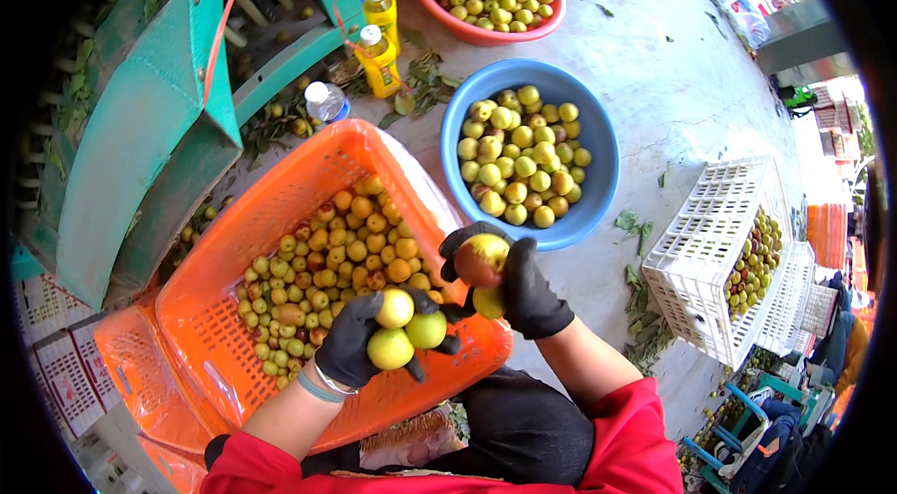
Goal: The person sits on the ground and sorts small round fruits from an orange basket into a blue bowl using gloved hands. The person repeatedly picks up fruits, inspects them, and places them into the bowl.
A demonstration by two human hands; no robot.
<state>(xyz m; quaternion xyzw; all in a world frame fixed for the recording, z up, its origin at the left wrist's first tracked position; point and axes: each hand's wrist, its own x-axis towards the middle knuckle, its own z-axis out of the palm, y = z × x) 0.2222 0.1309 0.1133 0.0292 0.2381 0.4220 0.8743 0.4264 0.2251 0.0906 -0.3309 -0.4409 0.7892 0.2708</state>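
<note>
My left hand [382, 333], in a black glove, holds several yellow-green jujube-like fruits [391, 348] over an orange plastic crate [280, 164]. Many small green, yellow and reddish fruits [336, 252] lie inside that crate. To the right, my gloved right hand [515, 280] grips a red-and-yellow fruit [482, 260], with a yellower one [488, 302] below it. Just beyond this hand stands a blue plastic basin [608, 157] part-filled with similar fruits [525, 150]. A red basin [483, 38] of green and reddish fruits sits farther off at the top.
A green metal machine frame [133, 136] stands at the left. Yellow bottles [378, 63] and a clear bottle [326, 102] are near it. White plastic crates [708, 241], one holding fruits, stand at the right. Leaves [638, 312] litter the concrete floor [652, 94]. People's legs [771, 431] show at lower right.
</note>
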